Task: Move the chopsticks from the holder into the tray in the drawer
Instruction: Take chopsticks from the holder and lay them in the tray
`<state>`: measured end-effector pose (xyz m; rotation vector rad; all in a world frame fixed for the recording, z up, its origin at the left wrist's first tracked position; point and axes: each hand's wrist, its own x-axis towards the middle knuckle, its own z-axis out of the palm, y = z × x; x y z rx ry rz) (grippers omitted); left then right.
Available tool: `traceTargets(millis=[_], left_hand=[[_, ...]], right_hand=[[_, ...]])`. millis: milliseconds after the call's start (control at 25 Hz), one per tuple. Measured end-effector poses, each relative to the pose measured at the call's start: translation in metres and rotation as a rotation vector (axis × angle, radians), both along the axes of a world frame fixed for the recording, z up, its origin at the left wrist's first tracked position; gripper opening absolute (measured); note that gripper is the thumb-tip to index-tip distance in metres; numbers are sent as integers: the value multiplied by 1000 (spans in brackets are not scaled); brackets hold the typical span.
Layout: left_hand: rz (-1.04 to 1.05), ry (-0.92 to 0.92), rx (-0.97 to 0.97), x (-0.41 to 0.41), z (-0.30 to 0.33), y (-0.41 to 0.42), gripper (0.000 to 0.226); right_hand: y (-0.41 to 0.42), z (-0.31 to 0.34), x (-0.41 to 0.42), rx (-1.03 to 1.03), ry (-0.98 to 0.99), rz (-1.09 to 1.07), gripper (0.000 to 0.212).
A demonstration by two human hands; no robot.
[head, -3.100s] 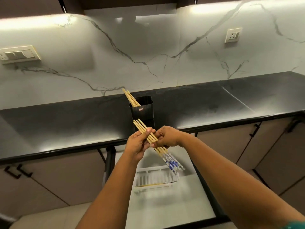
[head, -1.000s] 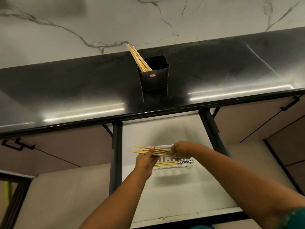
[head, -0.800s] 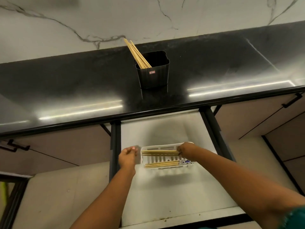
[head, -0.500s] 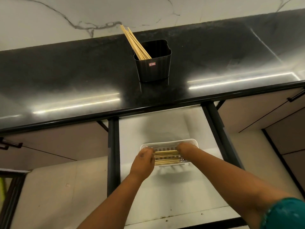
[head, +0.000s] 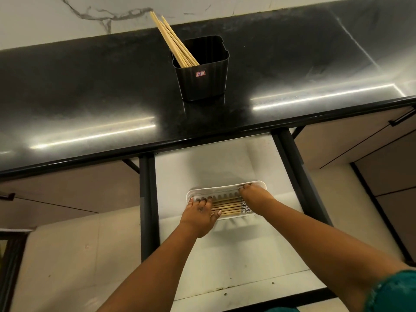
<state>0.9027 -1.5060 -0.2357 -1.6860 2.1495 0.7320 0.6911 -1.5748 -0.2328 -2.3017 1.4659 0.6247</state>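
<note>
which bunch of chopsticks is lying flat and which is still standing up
The chopsticks in the white tray lie flat under both hands; the bunch in the black holder on the counter leans upright.

Holder (head: 202, 75) stands on countertop (head: 90, 86), chopsticks (head: 173, 39) leaning left inside it. Open drawer (head: 225, 165) below, in front. Tray (head: 225, 190) in drawer holds chopsticks laid crosswise (head: 227, 204); left hand (head: 199, 213) and right hand (head: 253, 195) rest at its ends.

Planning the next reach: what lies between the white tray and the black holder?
In the head view: bare drawer floor, then the counter's front edge and bare black countertop.
</note>
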Motion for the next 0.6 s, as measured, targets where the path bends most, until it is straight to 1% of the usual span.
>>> traceTargets(millis=[80,160,280,400,600], left_hand=[[-1,-14,-30,-2,-3,1,71],[0,-18,-42,-5,-3,1,75],[29,-11,-10,-8,-1,2,63],[61,-3,-14,-8,1,5,59],[187,118,-33,-11,11,7,56]], right_hand=[[5,-3,-1,-9,-61,-42,39],[10,-6,0,27,-108,-98,41],[11,-11,1,65,-124,-139,41],[12,-9,1,90,-116,-144,44],[15,4,-3,123,-117,-149,54]])
